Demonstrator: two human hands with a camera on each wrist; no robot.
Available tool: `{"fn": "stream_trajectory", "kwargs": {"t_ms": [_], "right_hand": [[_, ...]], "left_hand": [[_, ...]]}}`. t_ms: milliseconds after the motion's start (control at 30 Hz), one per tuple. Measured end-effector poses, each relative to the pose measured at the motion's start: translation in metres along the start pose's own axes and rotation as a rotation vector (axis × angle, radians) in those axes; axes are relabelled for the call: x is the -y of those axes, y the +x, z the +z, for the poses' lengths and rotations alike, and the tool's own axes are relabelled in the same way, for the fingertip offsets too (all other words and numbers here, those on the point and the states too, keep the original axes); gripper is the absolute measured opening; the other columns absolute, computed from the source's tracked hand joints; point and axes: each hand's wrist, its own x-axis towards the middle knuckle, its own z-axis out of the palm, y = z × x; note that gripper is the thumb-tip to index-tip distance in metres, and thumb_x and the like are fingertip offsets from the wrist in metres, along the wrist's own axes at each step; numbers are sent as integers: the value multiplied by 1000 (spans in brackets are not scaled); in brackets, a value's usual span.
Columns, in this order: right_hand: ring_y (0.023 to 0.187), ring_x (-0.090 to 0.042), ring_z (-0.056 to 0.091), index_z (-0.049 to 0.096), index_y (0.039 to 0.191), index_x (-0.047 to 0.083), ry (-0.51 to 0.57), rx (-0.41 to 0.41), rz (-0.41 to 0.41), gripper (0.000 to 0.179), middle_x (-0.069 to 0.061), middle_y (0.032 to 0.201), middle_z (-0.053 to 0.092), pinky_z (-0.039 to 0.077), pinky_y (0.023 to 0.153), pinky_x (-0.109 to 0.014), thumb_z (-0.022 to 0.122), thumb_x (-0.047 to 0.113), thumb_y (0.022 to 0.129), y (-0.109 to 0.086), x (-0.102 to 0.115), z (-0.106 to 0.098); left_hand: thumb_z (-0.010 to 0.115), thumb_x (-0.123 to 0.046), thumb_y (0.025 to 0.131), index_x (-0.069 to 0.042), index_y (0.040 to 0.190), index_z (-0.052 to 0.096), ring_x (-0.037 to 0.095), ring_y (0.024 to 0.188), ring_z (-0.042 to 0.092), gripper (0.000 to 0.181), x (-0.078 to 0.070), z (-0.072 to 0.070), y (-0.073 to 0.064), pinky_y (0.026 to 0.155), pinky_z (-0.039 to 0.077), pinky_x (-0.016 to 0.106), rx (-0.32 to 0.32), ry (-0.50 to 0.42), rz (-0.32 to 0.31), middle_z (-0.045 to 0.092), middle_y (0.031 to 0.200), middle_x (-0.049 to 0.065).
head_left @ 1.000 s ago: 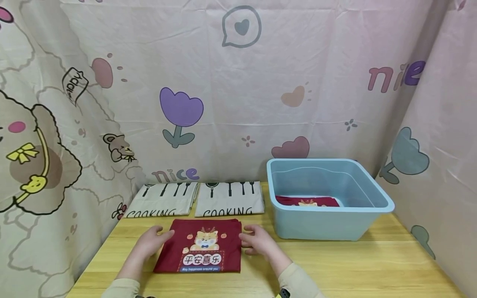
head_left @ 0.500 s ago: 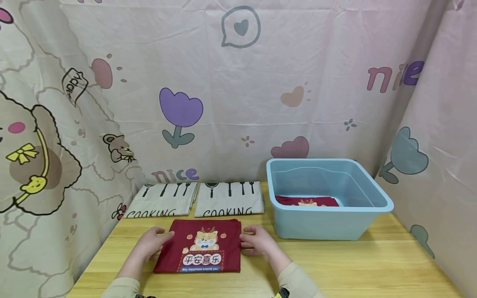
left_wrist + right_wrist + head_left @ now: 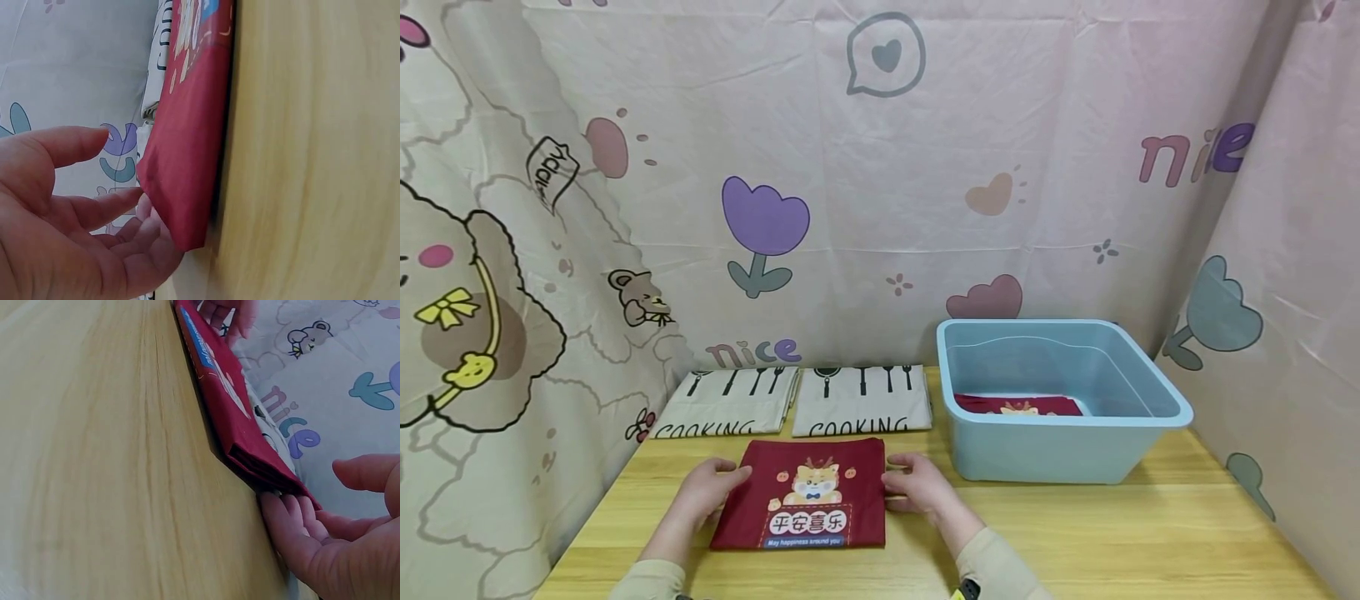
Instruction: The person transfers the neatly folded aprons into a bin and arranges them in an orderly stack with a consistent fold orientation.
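A folded red cloth (image 3: 812, 492), printed with a cartoon dog and Chinese characters, lies on the wooden table between both hands. At its left edge is my left hand (image 3: 703, 492); in the left wrist view its fingers (image 3: 147, 244) reach under the cloth's edge while the thumb stays apart from the fabric. On the opposite side, my right hand (image 3: 921, 487) has its fingers (image 3: 287, 519) tucked beneath the layered edge, thumb raised away from it. The fingertips of both hands are partly hidden under the cloth.
Two folded white cloths, a left one (image 3: 722, 404) and a right one (image 3: 861, 404), both printed "COOKING", lie behind the red one. To the right stands a light blue plastic tub (image 3: 1037, 450) with another red cloth (image 3: 1052, 406) inside. A printed curtain (image 3: 880, 208) hangs behind the table.
The red cloth's far edge has risen very slightly, and the fingers of both hands sit a little further under its sides. The tub and white cloths have not moved.
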Motion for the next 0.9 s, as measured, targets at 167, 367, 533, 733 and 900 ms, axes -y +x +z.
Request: {"fn": "stream_trajectory", "kwargs": {"t_ms": [167,367,533,733,900], "right_hand": [[95,-29,64,35,135,-23,3,0,-1,50,-25,111,56,57,82,-45,56,-4,94,1,-2,1],[89,-23,66,40,135,-19,-10,-24,-2,46,-20,107,62,59,72,-39,55,-2,95,1,-4,1],[86,-22,66,41,139,-15,-16,-34,-7,48,-18,110,64,59,70,-40,56,-3,95,3,-6,1],[81,-22,64,42,137,-10,-15,-89,-21,49,-17,104,60,59,70,-43,58,-8,91,6,-9,4],[78,-21,63,42,135,-10,9,-113,-46,49,-16,101,60,59,68,-44,57,-12,88,7,-9,5]], "left_hand": [[61,-23,96,15,129,46,22,72,57,53,0,0,0,55,50,33,-14,-8,-5,57,96,20],[61,-12,96,16,130,47,18,66,57,46,1,2,0,55,54,35,10,-46,5,56,77,10],[59,0,94,19,134,43,24,77,65,47,3,4,4,63,59,42,39,-69,30,62,105,26],[59,6,91,18,134,44,25,80,67,47,6,6,6,66,59,42,25,-112,52,62,108,27],[60,6,90,16,135,44,22,80,63,48,5,5,3,68,59,40,-3,-136,81,59,102,20]]}}
